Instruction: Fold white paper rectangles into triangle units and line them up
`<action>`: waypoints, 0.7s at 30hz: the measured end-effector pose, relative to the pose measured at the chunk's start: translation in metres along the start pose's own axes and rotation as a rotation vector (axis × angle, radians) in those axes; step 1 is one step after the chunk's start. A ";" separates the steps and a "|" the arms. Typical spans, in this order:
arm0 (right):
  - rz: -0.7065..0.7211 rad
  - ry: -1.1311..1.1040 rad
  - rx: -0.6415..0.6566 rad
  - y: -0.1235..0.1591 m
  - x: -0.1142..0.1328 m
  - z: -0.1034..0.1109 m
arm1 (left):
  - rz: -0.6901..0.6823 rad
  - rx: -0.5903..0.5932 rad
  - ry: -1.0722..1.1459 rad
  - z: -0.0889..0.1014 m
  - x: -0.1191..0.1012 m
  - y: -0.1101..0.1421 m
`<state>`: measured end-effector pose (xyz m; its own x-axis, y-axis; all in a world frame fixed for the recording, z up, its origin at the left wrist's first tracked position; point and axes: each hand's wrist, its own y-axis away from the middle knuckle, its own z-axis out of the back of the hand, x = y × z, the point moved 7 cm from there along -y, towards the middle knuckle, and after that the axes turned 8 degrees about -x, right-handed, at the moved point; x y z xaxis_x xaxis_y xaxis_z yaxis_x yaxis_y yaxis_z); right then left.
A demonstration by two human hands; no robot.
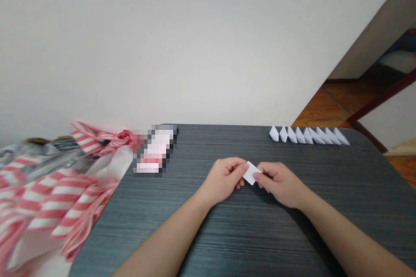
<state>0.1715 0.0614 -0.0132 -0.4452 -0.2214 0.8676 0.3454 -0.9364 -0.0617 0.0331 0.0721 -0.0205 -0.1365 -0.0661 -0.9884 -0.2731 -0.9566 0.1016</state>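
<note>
Your 2 hands are over the dark grey wood-grain table [227, 246], both clenched on a small folded white paper piece [251, 173], which is pinched between them in front of you, toward the table's middle. Your left hand [222, 180] grasps its left side and your right hand [280, 183] grasps its right side; neither has released it.

Along the table's far edge, toward the right corner, a row of white folded paper shapes [308, 135] stands close together, overlapping and well apart from your hands. Near the same edge, toward the left, lies a pixelated pink-and-white item [155, 149], too blurred to name. A pink-and-white striped bag [55, 194] with a knotted top [117, 138] bulges beside the table's left edge and overlaps it.

Behind the table rises a plain off-white wall [195, 43]. Beyond the table's far right corner you have an orange-brown wood floor [325, 108] and a dark reddish frame [367, 114].
</note>
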 end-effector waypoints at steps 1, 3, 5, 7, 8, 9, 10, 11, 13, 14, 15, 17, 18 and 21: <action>-0.001 0.001 0.004 0.000 -0.001 -0.001 | 0.008 -0.006 -0.007 0.000 0.000 0.000; -0.008 -0.007 0.007 0.001 -0.002 -0.002 | 0.025 -0.021 -0.021 0.001 0.001 0.000; -0.020 -0.028 0.002 0.001 -0.003 -0.002 | 0.046 -0.034 -0.017 0.002 0.002 0.001; -0.031 -0.036 -0.017 0.001 -0.004 -0.001 | 0.059 -0.032 -0.005 0.002 0.003 0.001; -0.031 -0.031 -0.030 0.001 -0.004 0.001 | 0.059 -0.025 -0.003 0.002 0.003 0.001; -0.027 -0.020 -0.042 0.000 -0.004 0.002 | 0.056 -0.018 -0.002 0.002 0.003 0.000; -0.019 -0.008 -0.051 0.000 -0.003 0.003 | 0.052 -0.012 0.001 0.001 0.003 0.000; -0.010 0.004 -0.054 0.000 -0.003 0.004 | 0.048 -0.009 0.005 0.001 0.002 0.000; 0.009 0.018 -0.056 -0.001 -0.002 0.005 | 0.043 -0.007 0.013 0.001 0.001 0.000; 0.015 0.021 -0.058 -0.001 -0.002 0.005 | 0.043 -0.009 0.017 0.001 0.001 0.000; 0.020 0.017 -0.066 -0.001 -0.002 0.005 | 0.045 -0.014 0.021 0.001 0.001 0.000; 0.034 -0.008 -0.099 0.000 -0.005 0.005 | 0.057 -0.025 0.031 0.002 0.003 0.000; 0.050 -0.035 -0.118 0.000 -0.005 0.006 | 0.065 -0.031 0.038 0.002 0.004 0.000; 0.155 -0.127 -0.139 0.001 -0.003 0.006 | 0.080 -0.039 0.050 0.002 0.007 0.000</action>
<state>0.1783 0.0626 -0.0127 -0.2849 -0.3375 0.8971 0.2809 -0.9243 -0.2585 0.0299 0.0727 -0.0273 -0.1087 -0.1563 -0.9817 -0.2255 -0.9579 0.1775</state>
